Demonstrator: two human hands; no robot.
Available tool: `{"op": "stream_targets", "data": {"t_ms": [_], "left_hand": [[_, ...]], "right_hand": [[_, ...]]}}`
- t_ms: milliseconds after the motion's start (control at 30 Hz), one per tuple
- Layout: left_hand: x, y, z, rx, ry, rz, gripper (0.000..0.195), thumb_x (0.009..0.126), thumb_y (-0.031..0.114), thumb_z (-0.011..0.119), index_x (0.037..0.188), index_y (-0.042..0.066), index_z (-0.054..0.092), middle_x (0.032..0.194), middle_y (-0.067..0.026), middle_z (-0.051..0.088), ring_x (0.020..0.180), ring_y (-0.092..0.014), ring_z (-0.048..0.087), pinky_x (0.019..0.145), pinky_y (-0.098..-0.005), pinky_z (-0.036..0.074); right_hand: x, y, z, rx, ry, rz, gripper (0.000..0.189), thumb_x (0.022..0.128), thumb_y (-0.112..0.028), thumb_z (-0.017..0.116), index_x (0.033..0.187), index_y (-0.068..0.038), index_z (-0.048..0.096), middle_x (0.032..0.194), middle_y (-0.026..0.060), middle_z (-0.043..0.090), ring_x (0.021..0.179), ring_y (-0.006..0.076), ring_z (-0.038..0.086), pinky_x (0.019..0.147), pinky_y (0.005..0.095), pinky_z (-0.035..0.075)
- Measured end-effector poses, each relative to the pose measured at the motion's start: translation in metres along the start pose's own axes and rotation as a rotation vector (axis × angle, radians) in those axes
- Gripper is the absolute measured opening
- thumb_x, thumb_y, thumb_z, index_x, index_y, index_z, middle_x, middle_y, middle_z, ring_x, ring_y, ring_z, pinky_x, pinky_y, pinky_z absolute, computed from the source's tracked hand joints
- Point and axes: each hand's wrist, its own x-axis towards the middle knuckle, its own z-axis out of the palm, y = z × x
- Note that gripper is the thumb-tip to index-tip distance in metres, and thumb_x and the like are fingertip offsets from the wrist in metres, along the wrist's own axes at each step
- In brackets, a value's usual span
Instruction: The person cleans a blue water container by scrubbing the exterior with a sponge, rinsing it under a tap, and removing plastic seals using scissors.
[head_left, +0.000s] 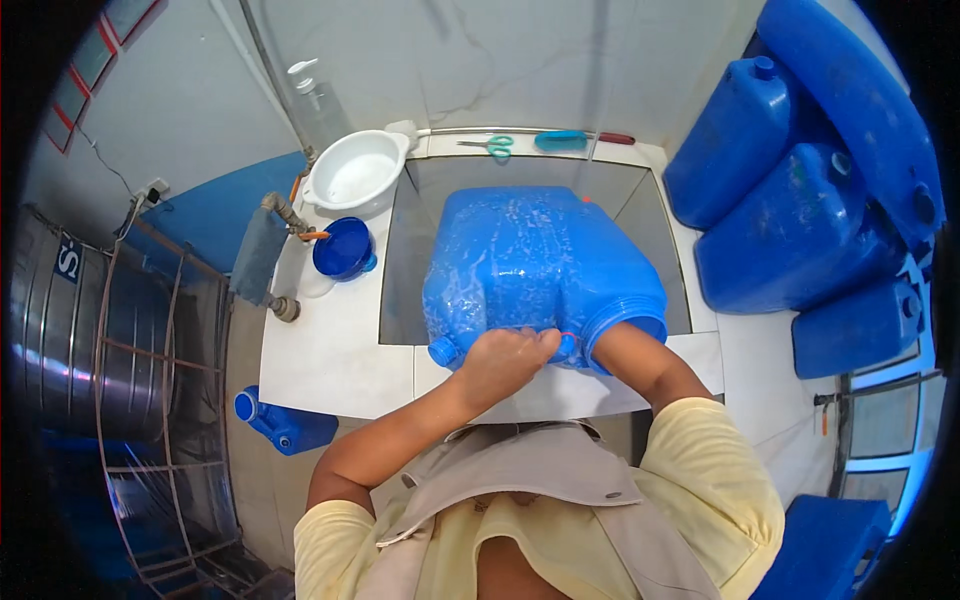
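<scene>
A large blue plastic water jug (517, 255) lies on its side across the sink (405, 300), its surface wet with whitish suds. My left hand (510, 360) is closed around the jug's handle on the side nearest me. My right forearm (637, 360) goes in through the wide open mouth (660, 322) at the jug's right end. The right hand itself is inside and hidden, so what it holds cannot be seen. A small blue capped spout (442, 350) sticks out at the jug's near left corner.
Left of the sink are a white basin (358, 171), a blue bowl-like vessel (343, 249) and a pipe tap (289, 214). Scissors (495, 146) and a blue brush (561, 140) lie on the back ledge. Blue jerrycans (780, 232) stand at right; another (289, 427) is on the floor.
</scene>
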Motion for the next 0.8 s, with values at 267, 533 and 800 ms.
{"op": "stream_targets", "data": {"t_ms": [267,533,800], "left_hand": [[0.002,-0.002,-0.012,-0.031,-0.026,0.004,0.008,0.08,0.012,0.051,0.075,0.009,0.048,0.054,-0.0052,0.054,0.044,-0.018,0.057,0.036,-0.0296,0.043],[-0.009,0.008,-0.059,-0.095,-0.186,0.061,0.006,0.08,0.013,0.051,0.084,0.009,0.048,0.059,-0.007,0.057,0.049,-0.021,0.06,0.039,-0.0329,0.045],[-0.012,0.004,-0.064,-0.072,-0.232,-0.02,0.005,0.077,0.011,0.051,0.081,0.008,0.049,0.059,-0.0093,0.058,0.049,-0.023,0.06,0.038,-0.0347,0.045]], "right_hand": [[0.012,-0.023,-0.006,-0.567,-0.036,-0.112,0.03,0.081,-0.014,0.049,0.107,-0.001,0.059,0.103,0.0135,0.062,0.093,0.0278,0.06,0.08,0.0412,0.049],[0.018,-0.031,-0.002,-1.03,-0.05,-0.286,0.031,0.08,-0.014,0.048,0.107,-0.002,0.059,0.103,0.0139,0.063,0.093,0.0281,0.06,0.081,0.0411,0.049],[-0.008,-0.061,-0.04,-1.649,-0.334,-0.027,0.032,0.079,-0.014,0.047,0.106,-0.002,0.06,0.103,0.0144,0.063,0.093,0.0284,0.06,0.081,0.041,0.048]]}}
